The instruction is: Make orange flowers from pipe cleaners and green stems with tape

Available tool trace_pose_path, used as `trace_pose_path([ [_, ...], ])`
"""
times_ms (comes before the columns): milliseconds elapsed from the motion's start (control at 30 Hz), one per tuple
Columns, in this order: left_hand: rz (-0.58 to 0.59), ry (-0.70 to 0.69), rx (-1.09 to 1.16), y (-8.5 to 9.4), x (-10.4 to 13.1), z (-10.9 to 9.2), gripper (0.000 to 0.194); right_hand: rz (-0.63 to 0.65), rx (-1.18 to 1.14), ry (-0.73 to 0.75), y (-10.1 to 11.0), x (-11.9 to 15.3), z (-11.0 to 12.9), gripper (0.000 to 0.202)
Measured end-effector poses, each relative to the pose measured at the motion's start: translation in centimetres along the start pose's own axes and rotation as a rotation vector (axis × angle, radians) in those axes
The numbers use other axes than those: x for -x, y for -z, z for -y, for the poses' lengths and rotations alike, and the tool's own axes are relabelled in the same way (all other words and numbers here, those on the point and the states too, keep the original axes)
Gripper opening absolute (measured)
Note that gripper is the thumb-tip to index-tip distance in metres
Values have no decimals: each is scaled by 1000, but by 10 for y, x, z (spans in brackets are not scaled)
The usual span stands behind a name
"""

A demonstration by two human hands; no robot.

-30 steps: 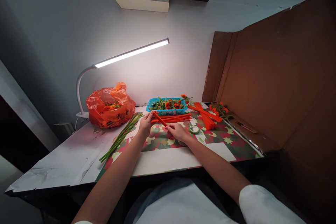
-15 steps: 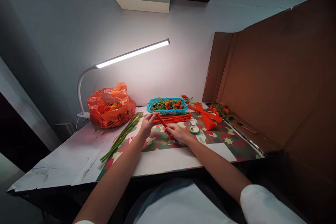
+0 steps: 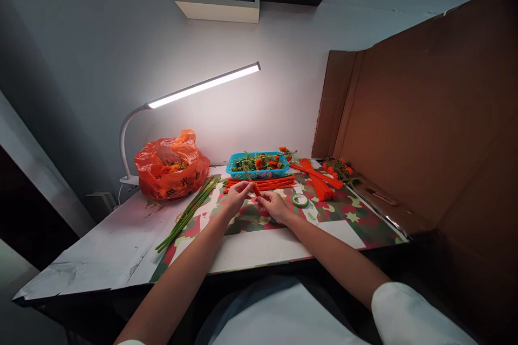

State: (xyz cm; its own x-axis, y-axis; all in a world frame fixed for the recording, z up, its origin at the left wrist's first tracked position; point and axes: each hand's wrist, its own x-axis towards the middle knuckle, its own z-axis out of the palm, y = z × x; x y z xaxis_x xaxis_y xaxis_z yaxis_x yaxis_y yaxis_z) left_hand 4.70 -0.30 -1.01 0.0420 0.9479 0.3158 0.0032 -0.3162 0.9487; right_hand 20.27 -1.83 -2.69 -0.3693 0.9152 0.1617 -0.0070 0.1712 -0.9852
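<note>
Head camera: just below the centre of the frame, we hold a slender orange rod between both hands, its thin brownish end slanting to the upper left. Our left hand has thumb and fingertips pinched on the rod's middle; our right hand has its fingers clamped near the lower end. Just above our hands in the frame, loose orange stems lie along the front of a blue basket of flowers. Right of our right hand we see a roll of green tape, and beyond it a crossed orange bundle. Green stems lie left of our left hand, beside a red plastic bag.
</note>
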Motion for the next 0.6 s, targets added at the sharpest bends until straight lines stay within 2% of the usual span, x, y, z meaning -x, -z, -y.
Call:
trace_pose_path([
  [200,56,-8,-15,-4,0,4,39,-77,57,157,2,-6,-4,31],
  [333,72,17,-8,-1,-3,13,40,-116,43,163,5,-11,-7,33],
  [500,44,75,60,-5,1,11,40,-136,13,219,6,-14,-7,34],
  [600,-27,109,172,-7,1,6,41,-117,1,196,5,-16,-7,36],
])
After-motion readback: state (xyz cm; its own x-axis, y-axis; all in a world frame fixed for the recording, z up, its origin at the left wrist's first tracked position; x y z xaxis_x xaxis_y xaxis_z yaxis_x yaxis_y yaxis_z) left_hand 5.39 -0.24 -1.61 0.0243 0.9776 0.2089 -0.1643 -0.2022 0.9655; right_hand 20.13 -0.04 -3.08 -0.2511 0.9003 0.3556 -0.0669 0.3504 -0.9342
